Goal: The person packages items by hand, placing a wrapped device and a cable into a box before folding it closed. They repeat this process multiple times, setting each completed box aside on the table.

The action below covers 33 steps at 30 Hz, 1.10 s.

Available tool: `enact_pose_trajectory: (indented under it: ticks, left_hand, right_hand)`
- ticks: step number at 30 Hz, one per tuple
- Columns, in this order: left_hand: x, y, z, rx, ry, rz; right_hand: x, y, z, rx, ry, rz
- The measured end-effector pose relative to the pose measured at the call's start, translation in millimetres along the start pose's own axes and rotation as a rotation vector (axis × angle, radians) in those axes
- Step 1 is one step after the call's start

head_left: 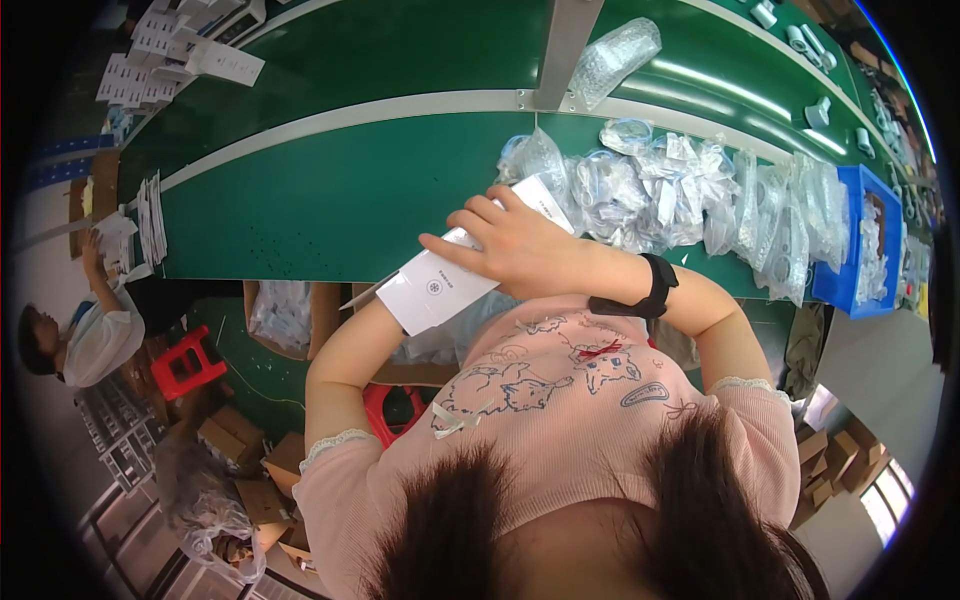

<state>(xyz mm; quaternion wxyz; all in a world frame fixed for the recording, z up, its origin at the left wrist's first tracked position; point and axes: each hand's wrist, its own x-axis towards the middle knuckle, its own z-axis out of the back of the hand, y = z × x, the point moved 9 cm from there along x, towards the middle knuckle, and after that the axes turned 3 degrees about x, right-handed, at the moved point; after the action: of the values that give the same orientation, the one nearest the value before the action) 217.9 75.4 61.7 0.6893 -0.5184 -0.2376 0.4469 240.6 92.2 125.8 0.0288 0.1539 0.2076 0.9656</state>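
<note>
A long white box (435, 288) with small dark print is held at a slant in front of my chest, over the front edge of the green table (330, 200). Wrapped across its top is my right hand (515, 243), thumb and fingers gripping it; a black watch is on that wrist. My left forearm (355, 360) rises to the lower end of the box, which hides the left hand and its fingers. Just beyond the right hand, a pile of clear plastic bags (620, 190) with white and blue contents lies on the table.
Bubble-wrap bags (795, 225) and a blue bin (850, 250) line the table's right. A bubble-wrapped parcel (620, 60) rests against a metal post (570, 50). White boxes (150, 50) are stacked far left. A co-worker (90, 330) and a red stool (188, 362) are at left.
</note>
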Motion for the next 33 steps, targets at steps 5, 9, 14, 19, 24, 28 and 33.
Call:
enact_pose_trajectory:
  ticks: [5,9,14,19,24,28,33]
  left_hand:
    - [-5.1,10.0,3.6,-0.200,-0.054,0.137]
    - [0.9,-1.7,25.1,0.583,0.307,0.365]
    - [-8.5,-64.8,102.2,0.276,-0.455,-0.194]
    - [-5.0,-6.8,62.5,0.137,-0.663,-0.184]
    - [-20.9,35.5,104.2,-0.106,-0.978,0.035]
    - [-32.0,57.9,120.9,0.049,-1.054,0.101]
    - [4.8,71.5,118.2,0.284,-0.945,0.073]
  right_hand:
    - [-3.5,-17.0,0.5,0.059,0.006,-0.017]
    - [-29.7,-65.3,5.3,0.281,-0.090,-0.158]
    - [-75.2,-120.9,3.4,0.748,-0.422,-0.544]
    - [-38.3,-100.2,8.1,0.820,-0.420,-0.364]
    - [-112.6,-274.7,14.1,0.633,-0.362,-0.843]
    - [-184.4,-442.7,-3.5,0.350,-0.410,-1.506]
    - [-180.8,-536.2,-65.1,0.606,-0.445,-1.189]
